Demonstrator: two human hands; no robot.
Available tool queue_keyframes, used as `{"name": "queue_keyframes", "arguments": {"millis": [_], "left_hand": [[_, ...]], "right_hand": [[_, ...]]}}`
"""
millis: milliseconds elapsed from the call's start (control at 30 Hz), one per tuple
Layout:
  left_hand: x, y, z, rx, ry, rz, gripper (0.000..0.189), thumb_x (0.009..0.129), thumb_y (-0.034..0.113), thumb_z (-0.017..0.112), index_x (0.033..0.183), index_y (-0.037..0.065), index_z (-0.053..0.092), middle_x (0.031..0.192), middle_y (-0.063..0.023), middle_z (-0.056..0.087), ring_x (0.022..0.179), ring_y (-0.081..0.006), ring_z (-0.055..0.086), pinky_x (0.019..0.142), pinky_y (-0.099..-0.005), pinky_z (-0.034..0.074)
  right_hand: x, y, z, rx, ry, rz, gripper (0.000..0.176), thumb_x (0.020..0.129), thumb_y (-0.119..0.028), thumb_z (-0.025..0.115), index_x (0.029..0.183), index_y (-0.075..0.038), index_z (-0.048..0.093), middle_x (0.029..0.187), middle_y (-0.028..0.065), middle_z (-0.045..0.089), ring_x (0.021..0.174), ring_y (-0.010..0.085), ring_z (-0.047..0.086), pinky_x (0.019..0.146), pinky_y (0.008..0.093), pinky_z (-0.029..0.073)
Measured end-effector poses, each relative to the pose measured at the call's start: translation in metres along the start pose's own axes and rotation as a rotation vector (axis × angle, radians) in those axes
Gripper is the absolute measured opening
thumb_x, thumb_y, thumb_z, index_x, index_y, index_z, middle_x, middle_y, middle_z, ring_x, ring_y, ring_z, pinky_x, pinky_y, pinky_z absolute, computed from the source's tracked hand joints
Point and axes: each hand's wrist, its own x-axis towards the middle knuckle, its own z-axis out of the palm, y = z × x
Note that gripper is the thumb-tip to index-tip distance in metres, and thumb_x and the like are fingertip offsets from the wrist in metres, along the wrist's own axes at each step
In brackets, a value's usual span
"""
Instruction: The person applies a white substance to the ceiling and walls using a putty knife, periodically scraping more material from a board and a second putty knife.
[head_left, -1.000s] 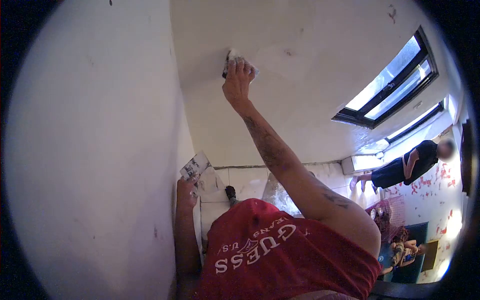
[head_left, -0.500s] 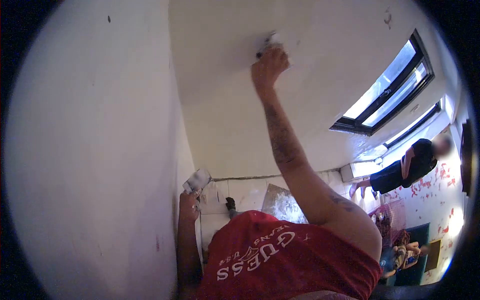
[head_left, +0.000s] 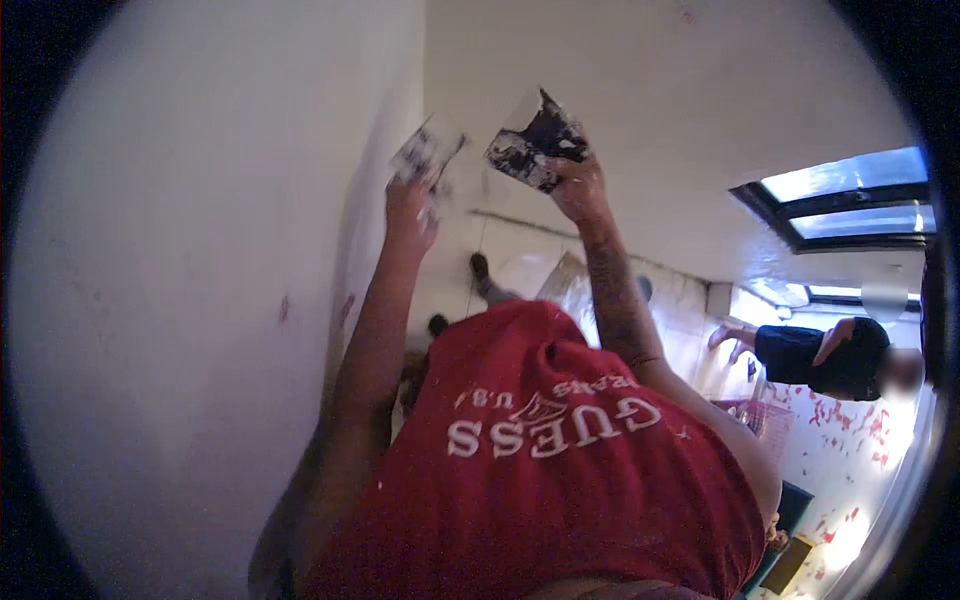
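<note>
A pale wall (head_left: 200,260) fills the left of the scene as a person's left hand (head_left: 408,215), closed in a grip on a flat scraper (head_left: 428,150), lifts the tool near the corner where two walls meet; motion blur softens the blade, and its handle cannot be made out. Just beside it, over the tiled floor (head_left: 520,250) and above a red GUESS shirt (head_left: 560,480), a broad scraper blade (head_left: 540,140) tilts toward the camera, its dark face streaked with white paste. The right hand (head_left: 582,190) grips it at the lower right corner, fingers closed against the face. Both tools look thin and light, likely stiff in the plate with a little spring at the edge, and the wet-looking smears could make them slippery; the surest hold would be at the back, clear of the working edge. The two blades are near each other but apart. Beyond the right forearm, a pale sheet (head_left: 572,285) lies on the floor. At far right, a dark-framed window (head_left: 850,205) is set above another person (head_left: 830,360) in dark clothing, near a wall with red patches (head_left: 800,440).
</note>
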Motion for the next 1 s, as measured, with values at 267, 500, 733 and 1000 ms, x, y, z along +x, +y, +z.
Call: {"name": "queue_keyframes", "arguments": {"millis": [267, 500, 733, 1000], "left_hand": [[0.002, 0.003, 0.028, 0.258, -0.035, 0.048, 0.021, 0.073, 0.006, 0.050, 0.092, 0.001, 0.055, 0.088, -0.0115, 0.058, 0.080, -0.0225, 0.057, 0.064, -0.0305, 0.048], [0.004, -0.017, 0.033, -0.081, 0.072, -0.077, 0.015, 0.075, 0.006, 0.050, 0.087, -0.001, 0.055, 0.074, -0.0065, 0.057, 0.068, -0.0192, 0.058, 0.060, -0.0304, 0.048], [0.015, -0.046, 0.023, -0.034, 0.293, -0.366, 0.008, 0.073, 0.004, 0.055, 0.080, 0.000, 0.056, 0.067, -0.0044, 0.056, 0.058, -0.0151, 0.053, 0.051, -0.0277, 0.041], [0.026, -0.063, 0.013, 0.312, 0.313, -0.279, 0.014, 0.072, 0.003, 0.056, 0.084, -0.002, 0.057, 0.073, -0.0057, 0.058, 0.059, -0.0143, 0.052, 0.054, -0.0280, 0.042]], "right_hand": [[-0.039, 0.011, 0.018, -0.452, -0.223, -0.394, 0.062, 0.051, 0.013, 0.038, 0.112, -0.001, 0.040, 0.114, 0.0220, 0.036, 0.112, 0.0392, 0.029, 0.097, 0.0409, 0.024], [-0.053, 0.085, -0.036, -0.713, -0.437, -0.244, 0.062, 0.051, 0.019, 0.030, 0.110, 0.002, 0.039, 0.114, 0.0217, 0.036, 0.110, 0.0362, 0.034, 0.092, 0.0392, 0.029], [-0.036, 0.020, -0.010, -0.695, -0.426, -0.221, 0.057, 0.057, 0.014, 0.038, 0.111, -0.003, 0.042, 0.115, 0.0191, 0.040, 0.109, 0.0360, 0.037, 0.092, 0.0367, 0.031], [-0.055, 0.040, 0.011, -0.719, -0.682, -0.159, 0.060, 0.055, 0.008, 0.048, 0.113, -0.007, 0.045, 0.115, 0.0145, 0.043, 0.103, 0.0313, 0.043, 0.090, 0.0356, 0.035]]}}
